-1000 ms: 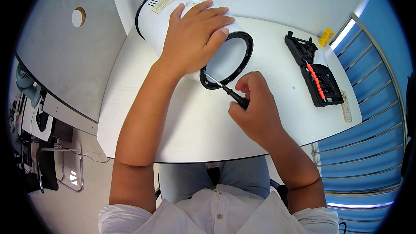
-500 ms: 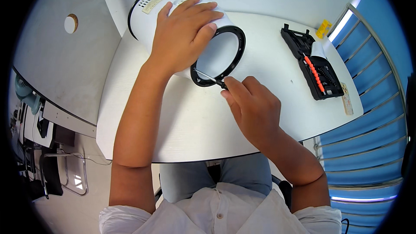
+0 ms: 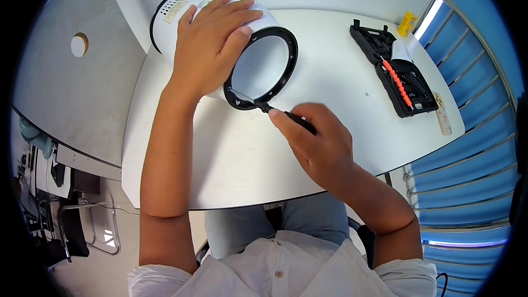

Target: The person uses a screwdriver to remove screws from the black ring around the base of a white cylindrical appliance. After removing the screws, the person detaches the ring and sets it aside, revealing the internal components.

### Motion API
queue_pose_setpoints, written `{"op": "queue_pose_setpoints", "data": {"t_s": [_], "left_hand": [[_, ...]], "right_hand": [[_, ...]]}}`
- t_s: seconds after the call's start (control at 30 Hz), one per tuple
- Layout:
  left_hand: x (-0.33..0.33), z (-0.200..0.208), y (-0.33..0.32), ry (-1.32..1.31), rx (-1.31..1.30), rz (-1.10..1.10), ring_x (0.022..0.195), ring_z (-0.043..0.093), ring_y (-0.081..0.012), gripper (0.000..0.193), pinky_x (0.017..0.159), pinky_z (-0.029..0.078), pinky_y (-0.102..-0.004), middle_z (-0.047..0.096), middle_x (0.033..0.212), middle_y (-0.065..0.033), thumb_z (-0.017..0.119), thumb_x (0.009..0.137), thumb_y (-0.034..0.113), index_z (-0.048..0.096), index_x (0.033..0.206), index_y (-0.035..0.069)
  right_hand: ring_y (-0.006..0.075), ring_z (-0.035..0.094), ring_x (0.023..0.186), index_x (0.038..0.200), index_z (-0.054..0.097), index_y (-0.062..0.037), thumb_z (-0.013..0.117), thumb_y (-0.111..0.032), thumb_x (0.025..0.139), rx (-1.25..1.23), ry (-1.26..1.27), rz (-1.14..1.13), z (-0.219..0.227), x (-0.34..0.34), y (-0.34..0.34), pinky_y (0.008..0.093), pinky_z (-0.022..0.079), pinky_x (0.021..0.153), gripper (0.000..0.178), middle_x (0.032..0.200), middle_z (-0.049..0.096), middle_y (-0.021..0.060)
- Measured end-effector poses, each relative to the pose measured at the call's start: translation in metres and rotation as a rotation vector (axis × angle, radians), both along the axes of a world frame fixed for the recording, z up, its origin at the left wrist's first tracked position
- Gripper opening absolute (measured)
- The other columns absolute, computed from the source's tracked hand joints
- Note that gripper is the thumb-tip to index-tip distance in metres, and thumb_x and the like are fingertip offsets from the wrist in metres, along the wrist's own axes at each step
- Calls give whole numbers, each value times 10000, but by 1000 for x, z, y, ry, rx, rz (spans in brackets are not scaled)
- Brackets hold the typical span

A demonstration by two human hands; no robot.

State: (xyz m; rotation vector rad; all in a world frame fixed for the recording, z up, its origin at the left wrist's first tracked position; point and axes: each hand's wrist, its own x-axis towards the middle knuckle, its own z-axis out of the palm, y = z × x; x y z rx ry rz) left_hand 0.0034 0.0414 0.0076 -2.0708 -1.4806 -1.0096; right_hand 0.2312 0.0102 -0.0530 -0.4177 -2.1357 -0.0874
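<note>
Left hand (image 3: 212,44) pressed flat, steadying the white cylindrical housing (image 3: 181,14), right hand (image 3: 319,143) gripping a screwdriver (image 3: 275,111) at its black rim (image 3: 289,66) — mid-screw, likely needing steady turning.

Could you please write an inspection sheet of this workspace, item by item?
Surface: white table, rounded edge toward the person.
Job's things: white cylindrical appliance lying on its side, black rim facing the person; screwdriver with its tip at the lower rim.
Clutter: open black bit case with a red row of bits; small yellow item at the far edge; a pale strip beside the case.
Grippers: left hand pressed on top of the appliance; right hand gripping the screwdriver.
Cables: nothing seen on the table.
Surroundings: grey desk with a round hole on the left; blue slatted railing on the right.
</note>
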Motion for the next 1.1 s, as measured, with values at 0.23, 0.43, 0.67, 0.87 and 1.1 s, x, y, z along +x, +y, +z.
{"op": "queue_pose_setpoints", "data": {"t_s": [0.23,0.43,0.67,0.87,1.1], "left_hand": [[0,2,-1,0,-16,1,1359,399,-267,379,1116,157,-524,588,1325,-27,398,916,215,658,1186,162],[1,1,3,6,-7,-20,1358,401,-267,383,1111,160,-520,585,1328,-28,395,914,211,660,1184,150],[-1,-2,4,-13,48,-35,1323,433,-283,355,1097,187,-569,614,1286,-23,429,922,303,681,1137,176],[1,-1,5,-31,45,-46,1322,433,-286,360,1095,190,-568,614,1285,-29,429,917,307,682,1136,174],[0,-1,5,-40,34,-43,1325,431,-277,348,1101,187,-555,615,1283,-24,437,912,290,680,1133,175]], "right_hand": [[177,488,647,1113,602,-39,717,-123,744,143,-71,-27,-4,2,9,321,350,555,396,781,500,28],[212,507,703,1088,562,-28,747,-127,725,124,-136,-77,-9,4,3,346,352,588,420,832,527,53],[212,525,591,1047,561,-11,723,-133,776,-25,-185,-44,8,1,-7,340,379,557,338,751,575,58],[188,466,446,906,498,-48,669,-241,875,-464,34,-64,-1,-14,-28,304,358,459,259,587,476,34],[46,326,483,998,515,-14,467,-200,1000,-1374,337,246,4,-16,-33,243,295,451,192,566,416,-18]]}}
